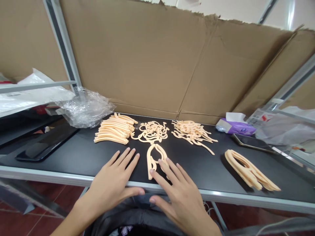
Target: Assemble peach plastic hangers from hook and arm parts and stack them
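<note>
A folded beige plastic hanger [149, 160] lies flat near the front edge of the black table, its two arms drawn together in a loop. My right hand [180, 193] is spread over its right side, fingertips on or just above it. To the left, my left hand [112, 180] rests open, palm down, beside the hanger and holding nothing. Beyond my hands are three piles of beige parts: stacked hanger arms [114, 130], curled hook pieces [154, 131] and slim curved pieces [193, 130]. Several folded hangers [247, 172] are stacked at the right.
Crumpled clear plastic [86, 106] and a black phone-like slab [48, 142] sit at the left. At the right are a purple tissue pack [238, 126] and a phone [253, 143]. A cardboard wall [142, 59] closes off the back; a metal rim [221, 195] edges the front.
</note>
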`<move>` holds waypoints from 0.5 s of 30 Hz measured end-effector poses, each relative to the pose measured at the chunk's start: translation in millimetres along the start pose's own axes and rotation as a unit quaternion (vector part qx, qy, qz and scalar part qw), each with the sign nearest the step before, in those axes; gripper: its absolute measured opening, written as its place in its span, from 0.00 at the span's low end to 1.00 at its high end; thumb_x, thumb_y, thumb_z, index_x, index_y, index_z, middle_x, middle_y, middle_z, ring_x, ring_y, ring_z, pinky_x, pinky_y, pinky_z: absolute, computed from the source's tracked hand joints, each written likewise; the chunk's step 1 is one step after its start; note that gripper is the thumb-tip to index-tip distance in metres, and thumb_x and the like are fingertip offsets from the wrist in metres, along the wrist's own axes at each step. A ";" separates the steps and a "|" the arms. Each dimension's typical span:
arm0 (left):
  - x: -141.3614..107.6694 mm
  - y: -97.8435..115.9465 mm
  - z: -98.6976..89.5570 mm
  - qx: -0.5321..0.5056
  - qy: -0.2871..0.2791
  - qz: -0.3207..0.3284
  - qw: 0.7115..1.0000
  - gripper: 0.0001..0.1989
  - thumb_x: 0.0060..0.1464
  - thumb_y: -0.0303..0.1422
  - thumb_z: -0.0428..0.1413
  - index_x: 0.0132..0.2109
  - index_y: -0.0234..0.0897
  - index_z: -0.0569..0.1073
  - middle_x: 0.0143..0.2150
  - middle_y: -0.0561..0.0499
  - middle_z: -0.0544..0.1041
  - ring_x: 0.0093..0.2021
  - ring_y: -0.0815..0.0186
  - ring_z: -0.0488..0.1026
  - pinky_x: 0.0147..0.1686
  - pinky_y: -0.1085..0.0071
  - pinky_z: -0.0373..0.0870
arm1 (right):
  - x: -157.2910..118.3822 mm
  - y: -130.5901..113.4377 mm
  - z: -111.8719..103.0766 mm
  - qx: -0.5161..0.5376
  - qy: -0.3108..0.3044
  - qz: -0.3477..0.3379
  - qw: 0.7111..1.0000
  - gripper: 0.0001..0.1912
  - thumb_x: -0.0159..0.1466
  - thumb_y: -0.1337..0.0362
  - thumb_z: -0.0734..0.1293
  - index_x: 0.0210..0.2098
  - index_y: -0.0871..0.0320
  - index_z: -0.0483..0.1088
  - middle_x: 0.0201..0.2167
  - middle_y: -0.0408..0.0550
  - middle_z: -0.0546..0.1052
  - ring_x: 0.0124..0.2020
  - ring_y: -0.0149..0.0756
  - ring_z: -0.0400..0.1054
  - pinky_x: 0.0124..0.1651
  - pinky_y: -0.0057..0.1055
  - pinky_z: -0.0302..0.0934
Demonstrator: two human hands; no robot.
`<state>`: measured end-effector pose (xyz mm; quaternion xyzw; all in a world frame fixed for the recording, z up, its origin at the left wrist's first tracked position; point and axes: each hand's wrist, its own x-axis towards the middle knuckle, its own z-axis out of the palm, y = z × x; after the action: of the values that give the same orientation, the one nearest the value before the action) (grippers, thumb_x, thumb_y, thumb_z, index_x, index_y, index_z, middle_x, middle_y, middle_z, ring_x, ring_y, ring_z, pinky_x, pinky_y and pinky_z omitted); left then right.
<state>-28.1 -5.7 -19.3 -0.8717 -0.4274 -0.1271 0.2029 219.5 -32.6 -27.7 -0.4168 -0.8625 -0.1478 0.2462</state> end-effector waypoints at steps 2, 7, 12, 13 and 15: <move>1.1 0.4 -1.8 0.002 -0.001 0.002 1.000 0.47 0.58 0.64 0.41 0.67 0.28 0.63 0.68 0.36 0.64 0.67 0.46 0.63 0.61 0.50 0.63 | -0.5 1.6 -1.0 0.016 0.025 0.003 1.000 0.22 0.67 0.48 0.65 0.55 0.51 0.71 0.60 0.53 0.73 0.61 0.54 0.65 0.55 0.55 0.67; 2.9 1.0 -2.4 -0.004 0.001 -0.002 1.000 0.45 0.60 0.62 0.42 0.67 0.29 0.64 0.68 0.36 0.65 0.66 0.46 0.64 0.61 0.50 0.63 | -0.5 6.7 -0.7 0.046 0.124 0.045 0.990 0.06 0.66 0.62 0.67 0.41 0.55 0.74 0.48 0.54 0.78 0.54 0.49 0.70 0.51 0.46 0.70; 1.2 0.2 0.0 -0.003 -0.003 -0.004 1.000 0.45 0.59 0.63 0.42 0.67 0.29 0.63 0.68 0.36 0.64 0.66 0.46 0.64 0.62 0.50 0.62 | -6.9 30.6 -3.1 -0.015 0.114 0.130 0.985 0.12 0.65 0.58 0.66 0.45 0.55 0.75 0.53 0.57 0.76 0.55 0.54 0.69 0.53 0.53 0.68; 0.7 -0.2 0.8 -0.003 -0.002 -0.006 1.000 0.46 0.59 0.63 0.42 0.67 0.29 0.63 0.68 0.36 0.64 0.66 0.46 0.64 0.62 0.50 0.62 | -8.9 36.6 -3.9 -0.032 0.099 0.150 0.983 0.16 0.65 0.55 0.66 0.49 0.55 0.75 0.54 0.58 0.75 0.56 0.55 0.69 0.53 0.55 0.67; -0.4 -1.1 2.6 -0.002 -0.001 -0.009 1.000 0.46 0.58 0.64 0.42 0.68 0.30 0.63 0.68 0.36 0.63 0.66 0.47 0.64 0.63 0.50 0.62 | -12.1 46.6 -5.4 -0.049 0.070 0.177 0.981 0.21 0.65 0.52 0.66 0.52 0.56 0.74 0.54 0.57 0.77 0.56 0.56 0.69 0.54 0.55 0.67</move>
<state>-29.1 -4.2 -21.5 -0.8684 -0.4353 -0.1290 0.1994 264.5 -14.6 -27.5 -0.5627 -0.7475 -0.1725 0.3079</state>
